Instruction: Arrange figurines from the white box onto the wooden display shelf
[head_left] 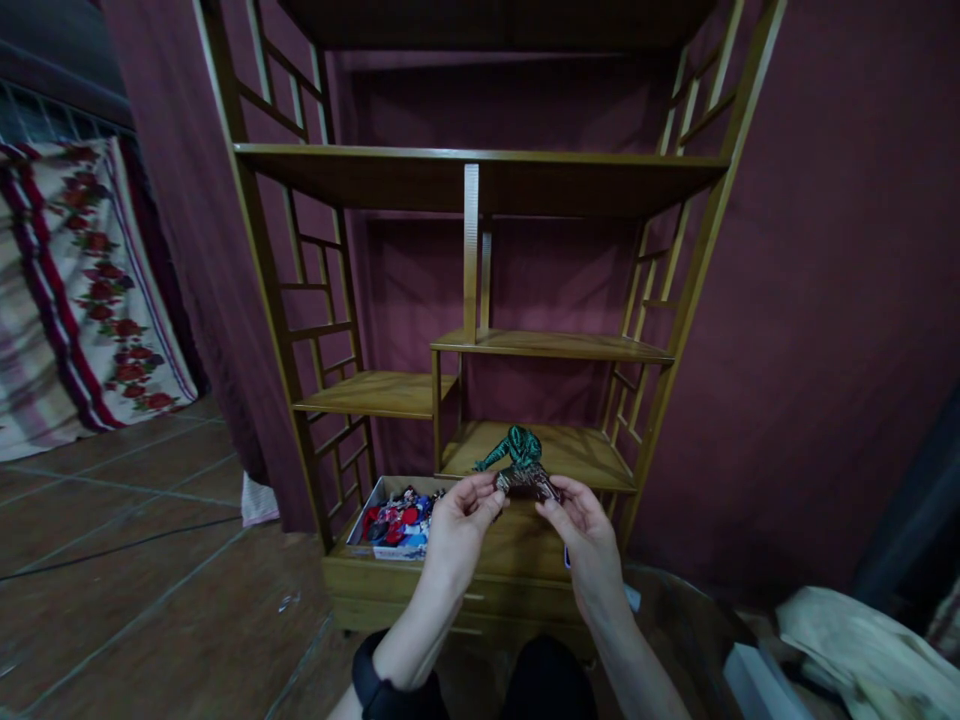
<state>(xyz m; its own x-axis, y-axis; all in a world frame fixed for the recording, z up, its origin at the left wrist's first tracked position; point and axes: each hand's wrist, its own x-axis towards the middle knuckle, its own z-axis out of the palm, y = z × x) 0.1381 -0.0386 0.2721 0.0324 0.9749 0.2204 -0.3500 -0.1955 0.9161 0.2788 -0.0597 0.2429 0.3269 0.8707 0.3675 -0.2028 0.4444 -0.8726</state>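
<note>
The person's left hand [466, 515] and right hand [583, 522] each pinch one side of the brown lower part of a toy figure [523, 450], holding it up between them, its green upper part above the hands. Beyond them stands a wooden shelf [360, 155]; near the left hand's outer side sits a box [397, 553] of colourful items [405, 516].

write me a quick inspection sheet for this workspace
Surface: wooden shelf unit.
Job's things: green-and-brown figure, held up before the shelves; open box of colourful small items on the unit's low base.
Clutter: pale cloth bundle at lower right; small scrap on the tiled floor.
Hands: left hand and right hand both grip the figure.
Cables: dark cable across the floor, left.
Surroundings: maroon curtain, flowered cloth at left.
</note>
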